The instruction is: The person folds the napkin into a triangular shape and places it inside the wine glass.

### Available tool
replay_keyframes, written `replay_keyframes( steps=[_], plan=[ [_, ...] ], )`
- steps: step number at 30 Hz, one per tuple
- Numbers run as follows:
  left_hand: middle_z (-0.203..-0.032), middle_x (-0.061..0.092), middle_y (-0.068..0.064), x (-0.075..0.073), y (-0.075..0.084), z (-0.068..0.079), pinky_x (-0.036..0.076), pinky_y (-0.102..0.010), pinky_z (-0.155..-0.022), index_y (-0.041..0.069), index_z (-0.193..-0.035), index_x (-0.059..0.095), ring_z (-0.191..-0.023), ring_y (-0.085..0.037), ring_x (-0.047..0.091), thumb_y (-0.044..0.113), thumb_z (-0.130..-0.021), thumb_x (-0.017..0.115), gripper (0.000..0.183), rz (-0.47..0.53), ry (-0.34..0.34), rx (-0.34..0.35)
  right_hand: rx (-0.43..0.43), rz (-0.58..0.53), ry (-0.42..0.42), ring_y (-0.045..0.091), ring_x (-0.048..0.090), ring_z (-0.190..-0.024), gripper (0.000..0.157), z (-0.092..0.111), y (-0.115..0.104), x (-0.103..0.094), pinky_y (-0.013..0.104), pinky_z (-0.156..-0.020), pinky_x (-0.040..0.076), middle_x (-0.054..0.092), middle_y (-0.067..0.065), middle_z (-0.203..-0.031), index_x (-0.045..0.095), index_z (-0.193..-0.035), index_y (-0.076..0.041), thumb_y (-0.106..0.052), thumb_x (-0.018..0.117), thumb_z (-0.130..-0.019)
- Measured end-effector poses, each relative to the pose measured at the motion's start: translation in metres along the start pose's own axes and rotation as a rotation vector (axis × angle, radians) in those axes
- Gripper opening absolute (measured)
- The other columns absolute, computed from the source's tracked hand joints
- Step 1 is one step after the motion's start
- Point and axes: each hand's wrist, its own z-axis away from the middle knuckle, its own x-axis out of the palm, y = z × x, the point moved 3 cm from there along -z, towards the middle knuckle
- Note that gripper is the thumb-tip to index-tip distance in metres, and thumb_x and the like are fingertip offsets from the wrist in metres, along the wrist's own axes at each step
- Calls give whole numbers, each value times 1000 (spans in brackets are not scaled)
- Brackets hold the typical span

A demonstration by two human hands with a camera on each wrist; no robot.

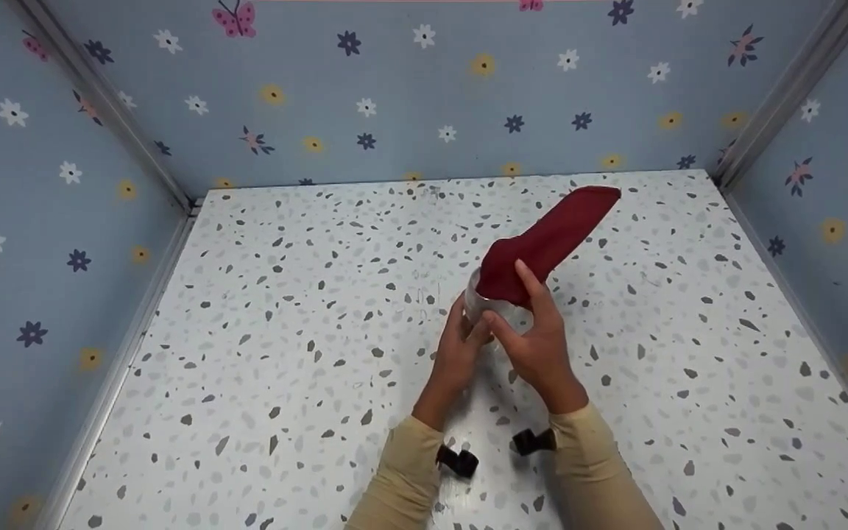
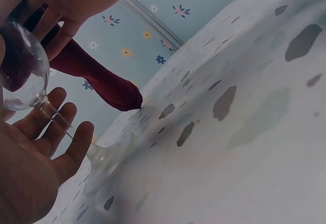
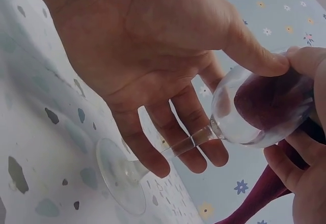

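Note:
A clear stemmed wine glass (image 1: 474, 296) is tilted between both hands above the tabletop. A maroon cloth (image 1: 560, 232) is tucked inside its bowl, with a long end trailing out beyond the rim. My left hand (image 1: 458, 353) holds the glass, its thumb on the bowl and its fingers curled behind the stem (image 2: 60, 122). At the mouth of the glass, my right hand (image 1: 542, 350) grips the cloth, index finger extended along it and thumb by the bowl. The glass foot (image 3: 120, 177) appears below the left fingers in the right wrist view.
A white speckled tabletop (image 1: 284, 294) spreads beneath the hands. Blue panels with flowers and butterflies (image 1: 409, 81) enclose its back and sides, joined by grey metal corner strips (image 1: 785, 96). Small black devices (image 1: 458, 462) are at both wrists, over beige sleeves (image 1: 402, 471).

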Motion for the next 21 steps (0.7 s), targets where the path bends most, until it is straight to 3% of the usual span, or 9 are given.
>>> replay_keyframes(
  steps=[4, 11, 14, 21],
  plan=[
    [-153, 42, -2, 0, 1, 0, 51, -41, -94, 18, -157, 30, -134, -23, 49, 54, -98, 57, 73, -33, 9, -3, -36, 12, -6, 25, 55, -122, 76, -5, -15, -2, 25, -99, 46, 48, 22, -144, 41, -146, 7, 8, 79, -80],
    [-156, 39, -2, 0, 1, 1, 50, -43, -97, 19, -158, 28, -137, -22, 45, 45, -102, 55, 68, -14, -2, 9, -50, 28, 14, 23, 54, -122, 75, -7, -31, -5, 26, -100, 44, 52, 24, -139, 42, -144, 8, 8, 79, -79],
    [-156, 38, -3, 0, 0, 1, 50, -42, -97, 18, -159, 26, -135, -21, 47, 42, -103, 55, 67, -23, -4, 1, -44, 27, 23, 21, 55, -121, 75, -5, -28, -4, 25, -99, 44, 53, 24, -138, 43, -144, 8, 9, 80, -78],
    [-152, 43, -11, -1, 1, 1, 51, -43, -94, 8, -157, 27, -129, -24, 53, 31, -104, 55, 64, -20, -6, 0, -24, 42, 27, 23, 57, -119, 80, 6, 5, 1, 24, -98, 45, 55, 22, -139, 43, -146, 6, 6, 83, -77]
  ],
)
